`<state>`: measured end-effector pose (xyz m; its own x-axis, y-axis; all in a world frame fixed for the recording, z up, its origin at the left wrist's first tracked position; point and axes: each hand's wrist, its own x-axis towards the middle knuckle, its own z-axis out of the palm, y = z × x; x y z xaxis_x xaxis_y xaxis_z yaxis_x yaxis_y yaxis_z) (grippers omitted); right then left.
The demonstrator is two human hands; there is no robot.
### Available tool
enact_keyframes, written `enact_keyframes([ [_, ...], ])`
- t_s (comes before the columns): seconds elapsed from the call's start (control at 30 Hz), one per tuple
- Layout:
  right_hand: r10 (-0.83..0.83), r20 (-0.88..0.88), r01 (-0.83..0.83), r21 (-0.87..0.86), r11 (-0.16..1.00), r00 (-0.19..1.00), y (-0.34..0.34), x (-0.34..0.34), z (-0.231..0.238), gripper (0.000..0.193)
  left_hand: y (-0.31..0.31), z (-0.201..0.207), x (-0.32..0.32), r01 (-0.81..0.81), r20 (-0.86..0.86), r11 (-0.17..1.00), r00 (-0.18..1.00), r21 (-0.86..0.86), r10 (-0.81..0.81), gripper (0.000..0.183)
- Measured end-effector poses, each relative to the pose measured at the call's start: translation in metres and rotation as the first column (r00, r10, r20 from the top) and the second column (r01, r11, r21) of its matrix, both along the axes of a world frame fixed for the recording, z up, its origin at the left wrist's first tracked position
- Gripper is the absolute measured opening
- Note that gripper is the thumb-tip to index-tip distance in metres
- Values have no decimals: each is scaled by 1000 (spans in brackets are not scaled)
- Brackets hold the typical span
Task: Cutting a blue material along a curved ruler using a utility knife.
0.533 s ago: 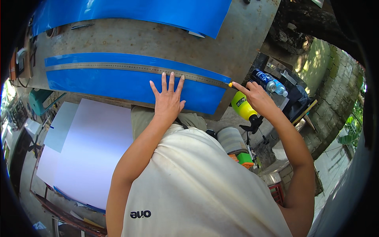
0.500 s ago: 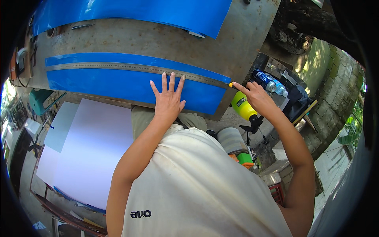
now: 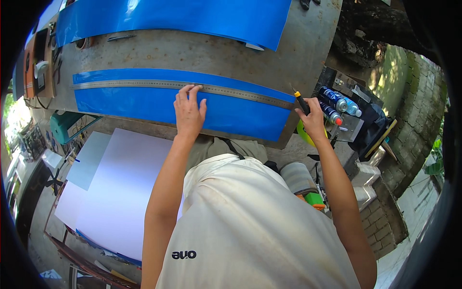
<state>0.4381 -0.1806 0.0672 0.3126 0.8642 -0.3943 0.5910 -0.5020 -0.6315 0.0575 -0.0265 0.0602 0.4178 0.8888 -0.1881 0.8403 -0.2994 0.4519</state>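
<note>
A long steel ruler lies along a blue sheet on the metal table. My left hand rests its bent fingertips on the ruler near its middle, the thumb standing apart. In my right hand is a black and yellow utility knife, its blade pointing up and away above the table. That hand hovers just past the right end of the sheet and ruler.
A larger blue sheet covers the table's far side. Spray cans and a plastic bottle lie at the right. A partly hidden yellow-green bottle is beneath my right hand. White sheets lie at lower left.
My right hand has lifted the knife from the ruler's right end, turning its blade away. My left hand has slid leftward along the ruler, and its spread fingers have drawn in.
</note>
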Motion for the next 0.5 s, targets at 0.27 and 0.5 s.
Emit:
enact_keyframes([
  [0.27,-45,113,44,12,999,993,-11,-16,-24,41,62,-10,-64,-40,-30,994,999,-98,37,46],
  [0.5,16,138,-15,-8,1000,990,-17,-25,-18,37,75,-17,-71,68,-100,997,993,-20,-70,38],
])
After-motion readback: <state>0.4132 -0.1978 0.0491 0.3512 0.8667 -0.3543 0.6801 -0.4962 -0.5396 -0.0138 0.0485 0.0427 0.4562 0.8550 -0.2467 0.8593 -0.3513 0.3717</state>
